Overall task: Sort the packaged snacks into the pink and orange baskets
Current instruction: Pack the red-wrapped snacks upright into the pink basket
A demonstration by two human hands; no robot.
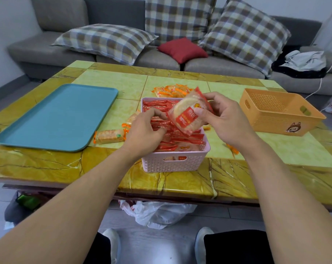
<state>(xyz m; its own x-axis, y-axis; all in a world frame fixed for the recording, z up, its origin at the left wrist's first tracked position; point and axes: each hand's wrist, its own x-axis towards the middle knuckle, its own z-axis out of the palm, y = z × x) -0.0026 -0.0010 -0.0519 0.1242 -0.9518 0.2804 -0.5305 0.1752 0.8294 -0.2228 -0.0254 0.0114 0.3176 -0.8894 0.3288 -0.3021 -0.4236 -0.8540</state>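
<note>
you're in a home living room. a grey sofa (52, 48) runs along the wall ahead of you, with plaid cushions (106, 41) and a small red cushion (182, 49) on it, and crumpled clothes (302, 60) dumped at its right end. you sit at a low coffee table (47, 162) with a yellow-green marbled top. a white plastic bag (157, 212) lies on the grey tiled floor under the table.

Pink basket (172, 162) packed with red-wrapped snacks (172, 138); one round red-wrapped cracker (189, 113) held tilted above it. Orange basket (279, 115) well apart; orange-wrapped packets (170, 91) behind.
</note>
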